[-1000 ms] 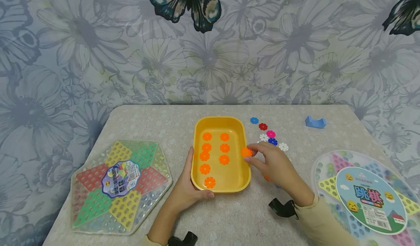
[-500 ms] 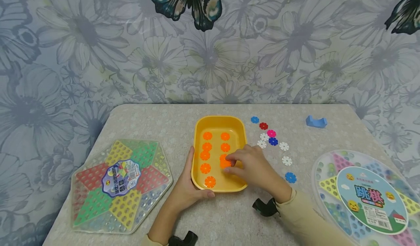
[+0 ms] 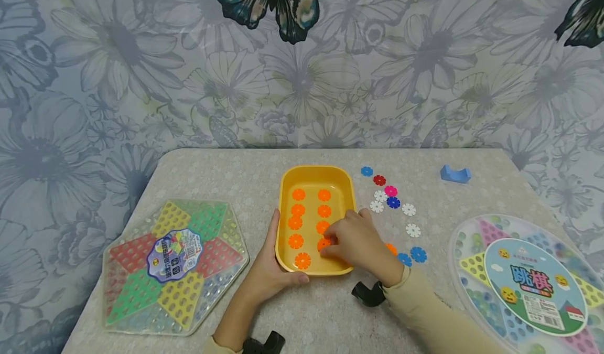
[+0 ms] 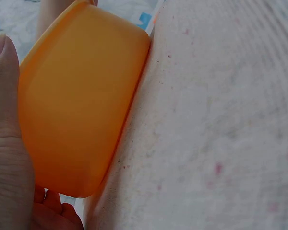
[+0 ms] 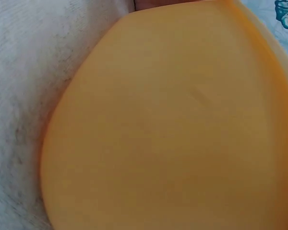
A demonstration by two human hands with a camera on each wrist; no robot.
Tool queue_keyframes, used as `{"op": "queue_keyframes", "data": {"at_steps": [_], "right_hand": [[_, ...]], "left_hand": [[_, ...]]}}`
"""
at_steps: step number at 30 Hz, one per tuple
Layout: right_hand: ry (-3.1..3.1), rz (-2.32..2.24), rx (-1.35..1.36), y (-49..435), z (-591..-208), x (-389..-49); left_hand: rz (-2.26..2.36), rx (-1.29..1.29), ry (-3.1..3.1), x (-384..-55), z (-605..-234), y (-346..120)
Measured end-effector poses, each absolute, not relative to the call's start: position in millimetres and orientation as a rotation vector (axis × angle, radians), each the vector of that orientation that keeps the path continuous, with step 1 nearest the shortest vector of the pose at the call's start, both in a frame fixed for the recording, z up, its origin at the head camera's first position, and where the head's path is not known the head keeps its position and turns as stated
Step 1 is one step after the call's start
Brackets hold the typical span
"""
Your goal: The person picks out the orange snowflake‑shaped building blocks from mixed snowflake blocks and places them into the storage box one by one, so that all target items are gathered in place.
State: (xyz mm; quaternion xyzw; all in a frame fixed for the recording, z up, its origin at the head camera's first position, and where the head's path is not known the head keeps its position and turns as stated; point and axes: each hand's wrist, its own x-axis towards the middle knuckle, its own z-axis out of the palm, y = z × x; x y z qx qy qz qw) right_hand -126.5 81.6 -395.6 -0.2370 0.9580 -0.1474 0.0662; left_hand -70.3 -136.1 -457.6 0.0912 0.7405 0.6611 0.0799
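A yellow plastic tray (image 3: 346,186) stands on the table, with orange snowflake discs (image 3: 295,223) in two columns inside. My left hand (image 3: 266,270) grips its near left corner, thumb along the near side and fingers along the left wall. In the left wrist view the tray's outer wall (image 4: 81,105) sits against that hand (image 4: 9,143). Reaching over the right rim, my right hand (image 3: 360,244) pinches an orange snowflake disc (image 3: 323,244) low in the right column, partly covered by the fingers. The right wrist view is mostly filled by the tray's wall (image 5: 168,120).
Right of the tray lie loose blue, red, pink and white discs (image 3: 412,231), plus an orange disc (image 3: 391,248) by my right wrist. A blue holder (image 3: 455,174) stands farther back. Chinese checkers boxes flank the workspace, hexagonal (image 3: 174,267) at left and round (image 3: 524,280) at right.
My right hand has carried an orange disc from the tray's right rim into the tray, then down toward the near end of the right column. The left hand keeps its place.
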Motion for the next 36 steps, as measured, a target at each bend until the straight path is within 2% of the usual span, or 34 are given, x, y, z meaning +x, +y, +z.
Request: {"op": "queue_keyframes", "data": {"at_steps": [11,21,28,36], "right_hand": [[2.946,-0.326,-0.693,77.0,-396.9,-128.2],[3.013,-0.469,-0.757,88.9,-384.7,-124.8],[3.12,-0.621,-0.668,123.6,-362.6,-120.7],[3.051,-0.452,-0.486,174.7,-373.1,-114.4]], "left_hand": [[1.98,0.271,2.222,-71.6,-458.7,-136.2],[1.982,0.288,2.225,-71.0,-460.0,-135.4],[2.019,0.305,2.206,-71.3,-460.7,-135.1],[2.035,0.305,2.182,-70.8,-460.7,-135.8]]}}
